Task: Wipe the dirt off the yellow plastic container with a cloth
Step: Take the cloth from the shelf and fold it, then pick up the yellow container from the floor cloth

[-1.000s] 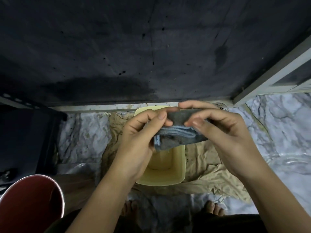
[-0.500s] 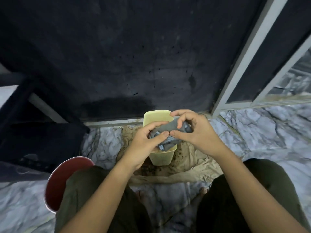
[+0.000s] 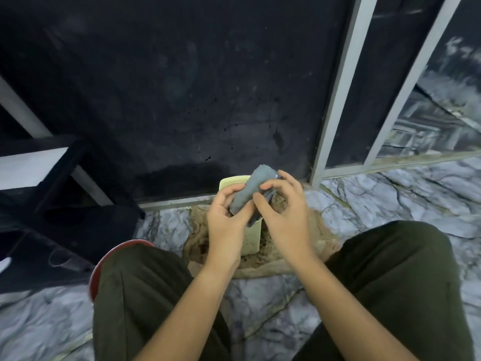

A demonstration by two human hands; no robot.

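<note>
A folded grey-blue cloth [image 3: 248,192] is held up between both hands, above the yellow plastic container [image 3: 252,238]. My left hand [image 3: 226,225] grips the cloth's lower end with thumb and fingers. My right hand [image 3: 282,217] pinches its right side with the fingertips. The container stands on the floor on a crumpled brown paper sheet [image 3: 299,256]; only its far rim and its near wall show, as the hands and cloth cover its opening. Dirt specks lie on the paper around it.
A red bucket rim [image 3: 102,267] shows at the left, partly behind my left knee [image 3: 145,282]. A dark wall panel [image 3: 182,100] rises just behind the container, with a metal door frame [image 3: 335,105] to the right. Marble floor [image 3: 390,194] surrounds everything.
The view has pulled back and up, so both knees now show. The cloth, held level and flat before, now stands tilted with one end up; both hands have kept hold of it.
</note>
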